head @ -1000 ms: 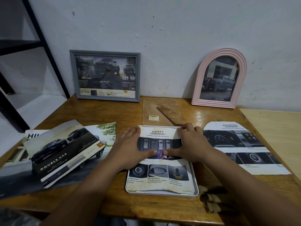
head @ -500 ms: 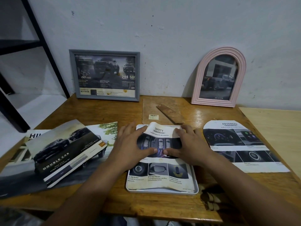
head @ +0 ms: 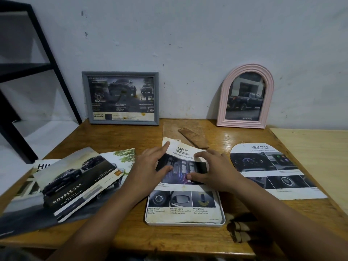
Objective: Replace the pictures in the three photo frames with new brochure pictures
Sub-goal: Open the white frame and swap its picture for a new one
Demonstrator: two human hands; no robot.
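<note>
Scuffed white wall backs a varnished wooden table (head: 105,140), with a black metal shelf frame (head: 47,59) standing at the left and a paler board (head: 310,147) butting against the table's right edge.

Two of the three frames lean upright against the wall: a grey rectangular frame (head: 120,123) at left and a pink arched frame (head: 222,102) at right, each with a truck picture in it. Whether those pictures are the old ones or the new ones I cannot tell. The third, a white tray-like frame (head: 185,224), lies flat on the table just in front of the person. On it sits the "Safety" brochure sheet (head: 180,202), its lower half resting inside the rim and its top edge curled up off the frame.

The left hand (head: 150,168) pinches the sheet's upper left, index finger on the raised corner and thumb on the printed face. The right hand (head: 212,172) lies with fingers nearly straight on the upper right, thumb pressing the print; it grips nothing.

Judging by this, the white frame is mid-swap. Its brown backing board (head: 171,132) and stand piece (head: 194,138) lie beyond it, not yet refitted. An arch-cut "Advanced" sheet (head: 273,172) waits to the right, which suggests the pink frame is yet to be done. Car brochures (head: 75,181) are spread at the left.
</note>
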